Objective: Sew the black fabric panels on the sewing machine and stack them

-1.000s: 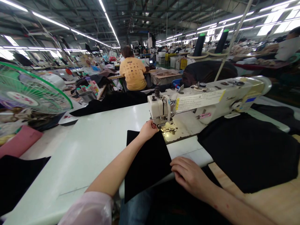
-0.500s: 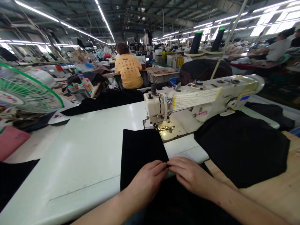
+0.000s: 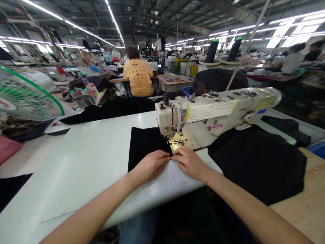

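A black fabric piece lies flat on the pale sewing table, its right edge beside the needle area of the sewing machine. My left hand rests on the fabric's near part, fingers pinching its near right corner. Meeting it at that corner, my right hand is closed too, fingertips on the cloth edge just in front of the metal needle plate. The fingertips of both hands almost touch. Part of the fabric is hidden under my left hand.
A larger black fabric piece lies right of the machine, over a wooden surface. A green-rimmed fan stands at the left. Black cloth lies along the table's far edge. Ahead, a person in a yellow shirt sits facing away.
Both hands have moved forward and slightly left, sliding the black fabric piece along the table until its right edge reaches the needle area. Both hands keep their pinch on its corner.
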A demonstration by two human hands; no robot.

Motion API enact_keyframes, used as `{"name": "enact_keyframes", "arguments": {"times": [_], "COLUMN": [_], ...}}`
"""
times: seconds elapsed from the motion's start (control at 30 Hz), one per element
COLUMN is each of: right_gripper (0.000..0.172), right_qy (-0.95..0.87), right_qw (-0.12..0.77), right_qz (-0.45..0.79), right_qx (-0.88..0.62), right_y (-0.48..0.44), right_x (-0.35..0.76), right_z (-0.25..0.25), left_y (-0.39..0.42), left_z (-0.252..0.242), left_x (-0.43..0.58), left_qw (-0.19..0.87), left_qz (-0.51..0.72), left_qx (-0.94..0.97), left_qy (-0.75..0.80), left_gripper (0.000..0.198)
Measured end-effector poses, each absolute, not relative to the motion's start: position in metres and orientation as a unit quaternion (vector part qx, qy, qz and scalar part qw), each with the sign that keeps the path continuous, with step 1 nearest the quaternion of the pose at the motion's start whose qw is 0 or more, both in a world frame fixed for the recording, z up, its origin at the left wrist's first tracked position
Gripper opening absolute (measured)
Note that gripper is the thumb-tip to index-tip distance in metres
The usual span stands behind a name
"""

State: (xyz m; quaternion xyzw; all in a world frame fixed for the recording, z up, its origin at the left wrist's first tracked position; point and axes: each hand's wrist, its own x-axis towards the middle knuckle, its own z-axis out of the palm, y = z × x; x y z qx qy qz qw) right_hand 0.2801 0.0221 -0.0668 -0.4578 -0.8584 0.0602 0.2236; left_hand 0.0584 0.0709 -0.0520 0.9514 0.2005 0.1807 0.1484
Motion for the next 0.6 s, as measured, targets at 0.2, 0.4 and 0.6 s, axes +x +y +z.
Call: {"name": "enact_keyframes", "arguments": {"times": [0.2, 0.4, 0.6], "right_gripper": [0.026, 0.028, 0.024], "right_qy": [-0.842, -0.813, -0.718], "right_qw": [0.215, 0.253, 0.269], "right_qz": [0.043, 0.049, 0.012], "right_qx": [-0.493, -0.522, -0.642], "right_y": [0.056, 0.048, -0.020], "right_x": [0.275, 0.274, 0.341], "right_z": [-0.068, -0.060, -0.045], "left_y": [0.109, 0.129, 0.110], "left_z": [-0.055, -0.058, -0.073], "left_x": [0.059, 0.062, 0.060], "left_qw": [0.154, 0.138, 0.040], "left_qz": [0.191, 0.185, 0.120], "left_qx": [0.943, 0.940, 0.871], "left_qy": [0.223, 0.253, 0.475], "left_gripper": [0.034, 0.034, 0.052]}}
